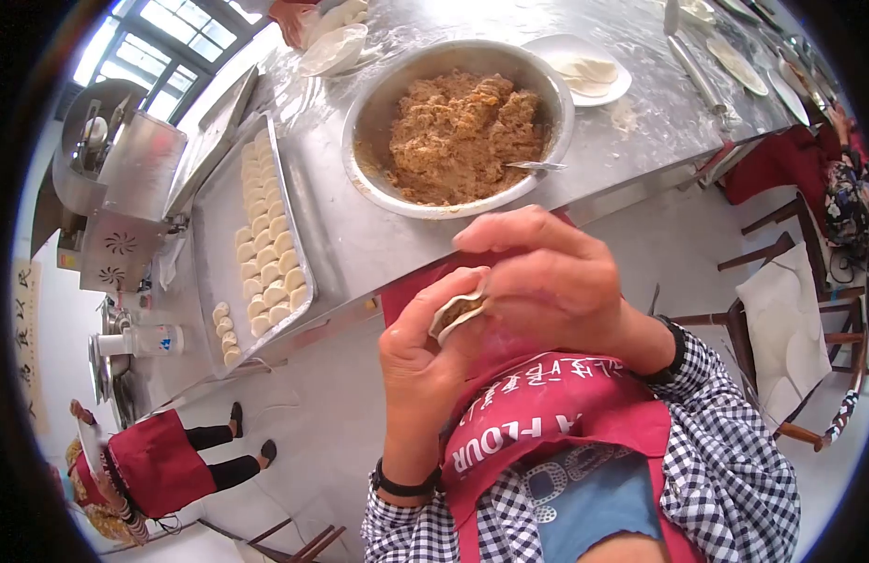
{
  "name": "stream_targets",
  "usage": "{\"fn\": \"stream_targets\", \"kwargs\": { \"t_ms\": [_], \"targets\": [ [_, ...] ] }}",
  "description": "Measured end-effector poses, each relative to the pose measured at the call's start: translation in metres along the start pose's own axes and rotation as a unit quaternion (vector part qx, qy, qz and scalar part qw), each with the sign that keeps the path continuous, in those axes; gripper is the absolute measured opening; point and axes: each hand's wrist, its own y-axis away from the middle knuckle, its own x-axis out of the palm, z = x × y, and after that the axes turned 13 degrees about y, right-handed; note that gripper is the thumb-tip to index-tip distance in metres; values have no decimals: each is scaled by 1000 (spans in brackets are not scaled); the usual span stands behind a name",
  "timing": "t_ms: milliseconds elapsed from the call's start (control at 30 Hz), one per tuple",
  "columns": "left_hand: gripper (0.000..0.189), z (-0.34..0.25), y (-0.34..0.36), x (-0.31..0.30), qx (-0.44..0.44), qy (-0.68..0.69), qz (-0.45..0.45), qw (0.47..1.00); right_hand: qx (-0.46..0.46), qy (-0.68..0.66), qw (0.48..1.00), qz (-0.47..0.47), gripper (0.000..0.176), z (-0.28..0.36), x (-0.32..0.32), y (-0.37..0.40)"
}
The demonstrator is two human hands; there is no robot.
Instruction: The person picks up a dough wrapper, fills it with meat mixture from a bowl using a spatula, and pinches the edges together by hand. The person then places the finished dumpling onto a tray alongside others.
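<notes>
A dumpling [457,315], its round wrapper folded partway with brown filling showing in the opening, is pinched between my two hands in front of my apron. My left hand [420,352] closes its thumb and fingers around the near side. My right hand [551,286] has curled fingers against the dumpling's right edge, and its fingertips partly hide it. Just beyond them on the metal table stands a large steel bowl [359,174] of brown filling, a metal utensil [537,166] sticking out at its right. A tray [209,225] to the left carries rows of finished dumplings [265,253].
Behind the bowl, a white plate [620,86] holds stacked wrappers. A rolling pin [699,75] lies on the floury table [631,150] at right. Another person's hand [289,21] is at the far edge. A person in a red apron [162,464] stands at left; a chair [781,319] is at right.
</notes>
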Motion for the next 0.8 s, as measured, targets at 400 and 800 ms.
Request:
{"fn": "stream_targets", "kwargs": {
  "t_ms": [400, 800],
  "targets": [
    [31, 11, 8, -1, 61, 125, -33, 990, 103, -77, 992, -14, 20, 10, 7, 16],
    [29, 10, 6, 9, 124, -48, -66, 989, -13, 54, 998, -26, 15, 9, 4, 8]
  ]
}}
